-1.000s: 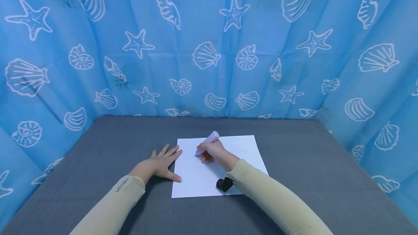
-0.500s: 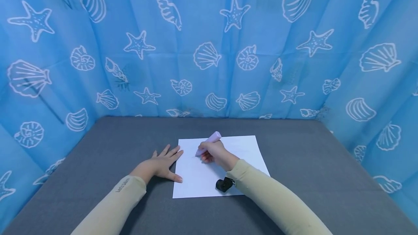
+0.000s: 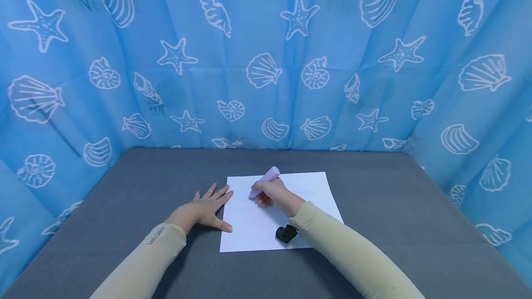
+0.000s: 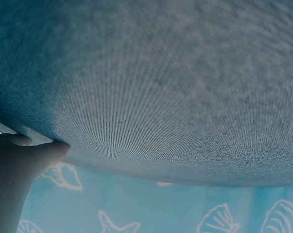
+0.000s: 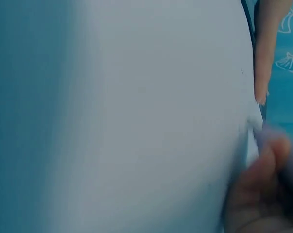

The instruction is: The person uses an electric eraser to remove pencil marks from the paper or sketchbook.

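Note:
A white sheet of paper (image 3: 245,230) lies on the grey tabletop. My right hand (image 3: 276,194) grips a thick lilac pen (image 3: 270,174) between thumb and fingers, its tip down at the upper left part of the sheet. Close to that tip is a short, faint dark mark; its shape is too small to tell. In the right wrist view the pen (image 5: 270,136) and the fingers are blurred. My left hand (image 3: 203,209) lies palm down with spread fingers, its fingertips and thumb on the sheet's left edge. The left wrist view shows part of this hand (image 4: 20,155) at its lower left.
A grey cloth-covered table (image 3: 374,197) spreads around the sheet. A blue curtain (image 3: 266,100) with white shells and starfish stands behind and at both sides. The black wrist camera (image 3: 286,233) hangs under the right sleeve, over the paper.
The lilac pen's tip has shifted only very slightly, staying by the faint mark. The left hand keeps its place on the paper's edge.

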Available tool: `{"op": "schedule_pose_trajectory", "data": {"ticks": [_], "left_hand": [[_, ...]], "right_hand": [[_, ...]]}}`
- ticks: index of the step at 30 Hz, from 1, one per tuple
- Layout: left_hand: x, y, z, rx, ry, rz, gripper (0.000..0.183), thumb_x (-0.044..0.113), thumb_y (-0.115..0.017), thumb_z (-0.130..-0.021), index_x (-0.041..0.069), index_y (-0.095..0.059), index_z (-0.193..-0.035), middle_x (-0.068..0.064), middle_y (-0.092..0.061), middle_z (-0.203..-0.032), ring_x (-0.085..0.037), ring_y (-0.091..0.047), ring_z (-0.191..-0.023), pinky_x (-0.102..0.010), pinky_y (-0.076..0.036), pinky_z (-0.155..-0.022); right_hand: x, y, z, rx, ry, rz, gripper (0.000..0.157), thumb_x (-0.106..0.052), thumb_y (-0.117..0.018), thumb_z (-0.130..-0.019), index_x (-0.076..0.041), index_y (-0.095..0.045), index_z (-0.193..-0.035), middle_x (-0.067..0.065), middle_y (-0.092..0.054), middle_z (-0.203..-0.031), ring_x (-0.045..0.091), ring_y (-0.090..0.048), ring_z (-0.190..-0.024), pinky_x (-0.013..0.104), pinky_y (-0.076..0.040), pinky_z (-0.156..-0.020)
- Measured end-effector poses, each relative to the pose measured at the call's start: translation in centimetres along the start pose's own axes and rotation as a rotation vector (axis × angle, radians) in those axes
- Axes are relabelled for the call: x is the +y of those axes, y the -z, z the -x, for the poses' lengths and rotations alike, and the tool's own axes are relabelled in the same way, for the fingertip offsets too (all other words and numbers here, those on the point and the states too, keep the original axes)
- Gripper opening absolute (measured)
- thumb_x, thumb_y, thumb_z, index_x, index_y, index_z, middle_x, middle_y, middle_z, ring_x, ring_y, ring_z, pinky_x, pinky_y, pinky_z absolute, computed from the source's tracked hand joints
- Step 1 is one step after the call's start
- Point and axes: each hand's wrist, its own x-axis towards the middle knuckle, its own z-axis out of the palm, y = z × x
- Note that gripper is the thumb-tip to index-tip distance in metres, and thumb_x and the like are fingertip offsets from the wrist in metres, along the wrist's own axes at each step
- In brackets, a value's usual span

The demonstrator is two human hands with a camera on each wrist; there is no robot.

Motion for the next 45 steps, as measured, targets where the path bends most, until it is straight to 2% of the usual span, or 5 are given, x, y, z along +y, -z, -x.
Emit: {"op": "schedule_pose_trajectory", "data": {"ticks": [13, 17, 22, 32, 45], "left_hand": [[-0.2, 0.17, 0.02, 0.005, -0.009, -0.002, 0.11, 0.07, -0.067, -0.075, 0.017, -0.017, -0.157, -0.007, -0.006, -0.163, -0.04, 0.002, -0.146, -0.07, -0.003, -0.107], [-0.26, 0.1, -0.12, 0.006, -0.012, -0.004, 0.11, 0.071, -0.067, -0.075, 0.017, -0.016, -0.157, -0.007, -0.006, -0.163, -0.04, 0.003, -0.146, -0.07, -0.002, -0.107], [-0.3, -0.17, -0.21, -0.001, -0.005, -0.004, 0.111, 0.072, -0.067, -0.074, 0.018, -0.017, -0.157, -0.006, -0.006, -0.163, -0.039, 0.002, -0.147, -0.069, -0.002, -0.108], [-0.17, -0.14, -0.15, -0.02, -0.001, 0.001, 0.111, 0.072, -0.066, -0.074, 0.018, -0.016, -0.157, -0.006, -0.004, -0.163, -0.039, 0.003, -0.147, -0.069, -0.001, -0.108], [-0.15, -0.11, -0.04, 0.004, 0.001, -0.005, 0.11, 0.07, -0.068, -0.075, 0.018, -0.017, -0.157, -0.006, -0.006, -0.163, -0.039, 0.002, -0.147, -0.07, -0.003, -0.108]], "right_hand": [[-0.12, -0.21, -0.02, 0.004, 0.009, 0.003, 0.02, -0.013, -0.068, -0.086, 0.002, -0.058, -0.096, 0.008, -0.057, -0.063, 0.013, -0.052, -0.048, 0.022, -0.045, -0.046], [-0.11, 0.01, -0.03, -0.024, -0.002, 0.013, 0.02, -0.014, -0.067, -0.087, 0.002, -0.058, -0.096, 0.008, -0.056, -0.063, 0.013, -0.052, -0.048, 0.022, -0.046, -0.046], [0.18, 0.21, -0.08, -0.065, -0.005, -0.05, 0.018, -0.013, -0.063, -0.087, 0.003, -0.059, -0.095, 0.009, -0.057, -0.064, 0.014, -0.053, -0.05, 0.024, -0.049, -0.05], [0.36, -0.2, -0.14, 0.013, 0.007, -0.061, 0.018, -0.01, -0.065, -0.084, 0.003, -0.059, -0.095, 0.009, -0.058, -0.063, 0.013, -0.053, -0.046, 0.022, -0.049, -0.047], [-0.02, -0.55, 0.23, 0.007, 0.009, -0.009, 0.019, -0.012, -0.067, -0.086, 0.003, -0.059, -0.095, 0.008, -0.057, -0.063, 0.013, -0.053, -0.047, 0.022, -0.047, -0.047]]}}
